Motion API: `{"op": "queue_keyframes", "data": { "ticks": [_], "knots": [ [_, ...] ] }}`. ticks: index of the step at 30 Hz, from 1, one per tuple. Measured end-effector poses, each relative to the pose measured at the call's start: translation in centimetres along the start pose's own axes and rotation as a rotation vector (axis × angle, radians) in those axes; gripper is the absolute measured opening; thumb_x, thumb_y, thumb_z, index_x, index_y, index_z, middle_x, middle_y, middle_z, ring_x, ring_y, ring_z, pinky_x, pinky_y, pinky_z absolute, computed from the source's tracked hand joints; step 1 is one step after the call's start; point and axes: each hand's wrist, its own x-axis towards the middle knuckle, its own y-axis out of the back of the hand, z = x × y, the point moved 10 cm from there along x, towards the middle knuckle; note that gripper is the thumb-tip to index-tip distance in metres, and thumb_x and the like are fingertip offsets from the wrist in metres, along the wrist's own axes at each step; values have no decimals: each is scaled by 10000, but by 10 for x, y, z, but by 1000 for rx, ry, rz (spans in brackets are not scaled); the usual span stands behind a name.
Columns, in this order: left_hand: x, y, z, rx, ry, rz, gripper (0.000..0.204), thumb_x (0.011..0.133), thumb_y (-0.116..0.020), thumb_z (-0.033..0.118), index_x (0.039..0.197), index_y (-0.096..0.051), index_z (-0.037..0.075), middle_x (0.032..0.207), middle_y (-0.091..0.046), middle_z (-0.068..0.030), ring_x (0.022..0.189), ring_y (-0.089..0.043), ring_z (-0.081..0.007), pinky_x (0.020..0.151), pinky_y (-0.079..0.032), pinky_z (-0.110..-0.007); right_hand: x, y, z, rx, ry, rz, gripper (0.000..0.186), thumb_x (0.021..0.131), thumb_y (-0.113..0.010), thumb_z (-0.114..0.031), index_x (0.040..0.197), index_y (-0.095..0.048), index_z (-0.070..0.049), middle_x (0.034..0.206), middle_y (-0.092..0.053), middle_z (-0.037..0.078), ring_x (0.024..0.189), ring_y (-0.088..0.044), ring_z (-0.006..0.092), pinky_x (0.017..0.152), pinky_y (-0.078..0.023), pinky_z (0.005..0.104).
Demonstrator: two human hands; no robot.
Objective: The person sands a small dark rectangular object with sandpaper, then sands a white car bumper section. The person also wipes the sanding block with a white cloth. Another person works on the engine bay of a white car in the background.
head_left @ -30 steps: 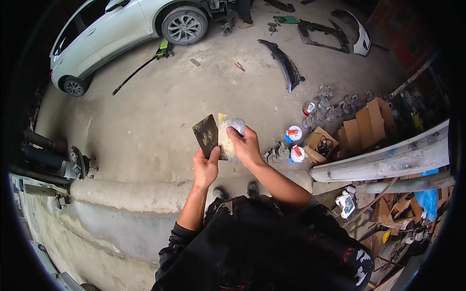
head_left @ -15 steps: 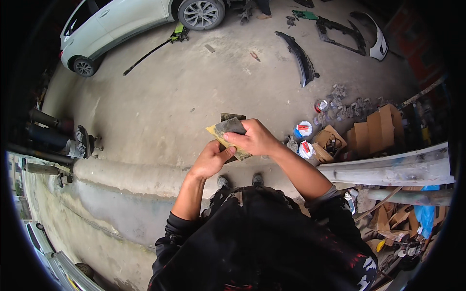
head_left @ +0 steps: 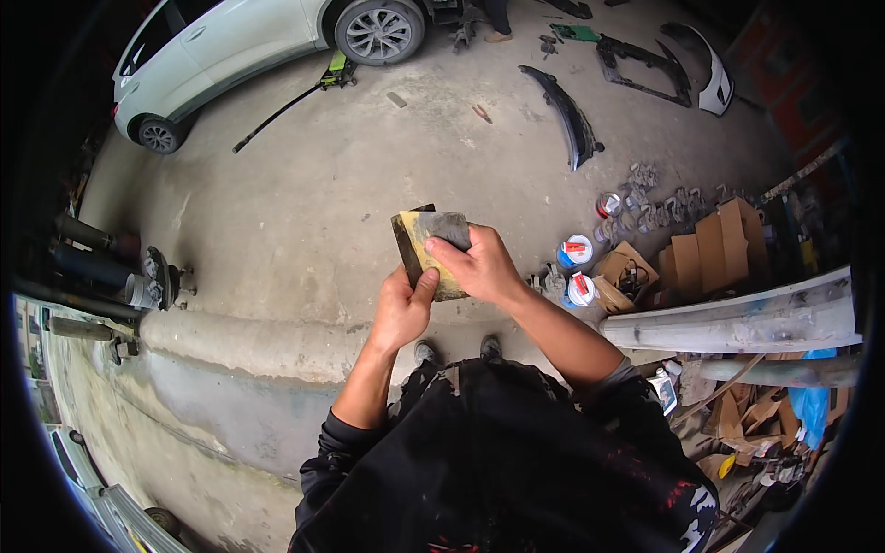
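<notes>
In front of my body, my right hand (head_left: 484, 265) grips a thin grey putty scraper (head_left: 448, 224) with a yellow coating over its left part. My right thumb presses on its face. My left hand (head_left: 403, 306) is closed on a dark flat plate (head_left: 407, 243), which lies behind the scraper and sticks out past its left side. The left thumb rests by the scraper's lower edge, over the yellow layer. My left fingers are mostly hidden under the plate.
To the right stand tins (head_left: 577, 250) with red tubes on their lids, cardboard boxes (head_left: 710, 244) and a long white panel (head_left: 737, 318). A pale car (head_left: 249, 37), a green floor jack (head_left: 338, 71) and a dark curved car part (head_left: 564, 115) are farther off.
The scraper has turned more upright, lying flatter over the plate. The plate's left edge now shows more. My left hand has shifted slightly right.
</notes>
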Motion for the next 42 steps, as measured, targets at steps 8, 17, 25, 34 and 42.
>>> {"op": "queue_keyframes", "data": {
  "ticks": [8,17,25,34,42],
  "knots": [
    [3,-4,-5,-398,61,32,236,978,-541,115,1189,-560,9,1031,-625,-1,914,-546,-94,841,-451,-258,6,15,9,185,-108,119,207,904,-628,-179,853,-647,21,710,-597,-29,653,-492,45,568,-432,263],
    [6,13,19,-127,-100,145,214,971,-565,131,1130,-597,-9,1033,-673,-43,892,-589,-102,788,-486,-263,-8,20,17,178,-58,285,191,911,-624,-166,862,-642,18,657,-551,-46,605,-446,40,525,-402,257],
    [-1,4,22,221,-74,44,191,969,-550,112,1077,-601,-38,903,-667,-44,827,-565,-98,722,-479,-272,-13,4,-15,73,152,128,153,888,-622,-127,880,-632,26,650,-588,44,617,-496,70,556,-456,292],
    [5,-9,2,-300,61,-127,315,1011,-498,231,1211,-545,-8,1118,-607,-27,1012,-522,-102,881,-440,-276,-1,-3,10,166,-105,-91,164,914,-630,-133,997,-658,5,877,-650,-15,790,-557,58,700,-484,256],
    [-2,2,30,102,-193,140,229,986,-537,160,1031,-625,-47,893,-658,-20,812,-550,-84,712,-475,-265,-9,20,10,88,-28,231,161,914,-629,-140,947,-645,17,812,-645,-10,732,-531,47,641,-472,256]
  ]
}}
